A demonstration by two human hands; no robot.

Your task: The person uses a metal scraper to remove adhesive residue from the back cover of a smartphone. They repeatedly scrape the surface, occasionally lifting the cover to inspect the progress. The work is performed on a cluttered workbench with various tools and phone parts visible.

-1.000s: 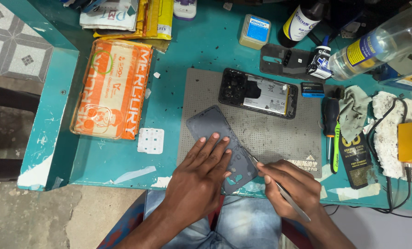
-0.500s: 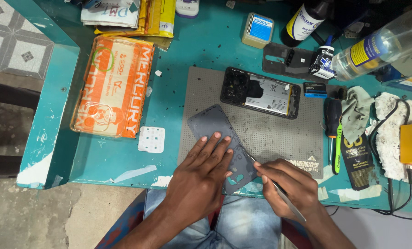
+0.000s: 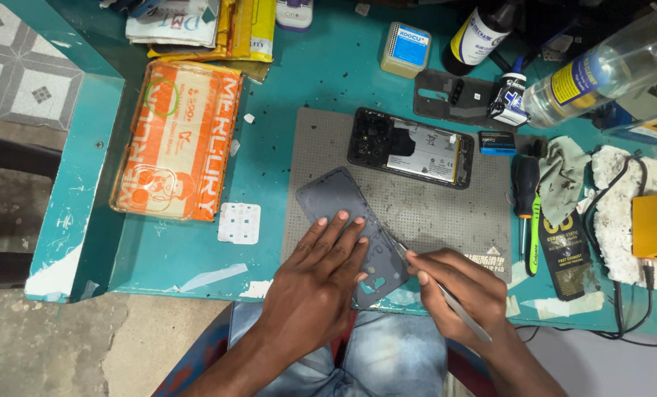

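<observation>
I see the left hand (image 3: 315, 278) flat on the dark phone back cover (image 3: 343, 209), fingers spread and pressing it down onto the grey work mat (image 3: 431, 213). The cover lies tilted across the mat's near-left corner, its lower end running past the mat's near edge toward me. The right hand (image 3: 457, 290) sits just right of the cover, at the mat's near edge, fingers pinched together around metal tweezers (image 3: 446, 294); the tweezer tip meets the cover's right edge. An opened phone (image 3: 409, 147), innards up, lies at the mat's far side, well apart from both hands. An orange flat package (image 3: 177, 140) is left of the mat on the teal table (image 3: 269, 95), with a small white sheet (image 3: 238, 223) between package and mat. A screwdriver (image 3: 523, 191) lies just off the mat's right edge.
</observation>
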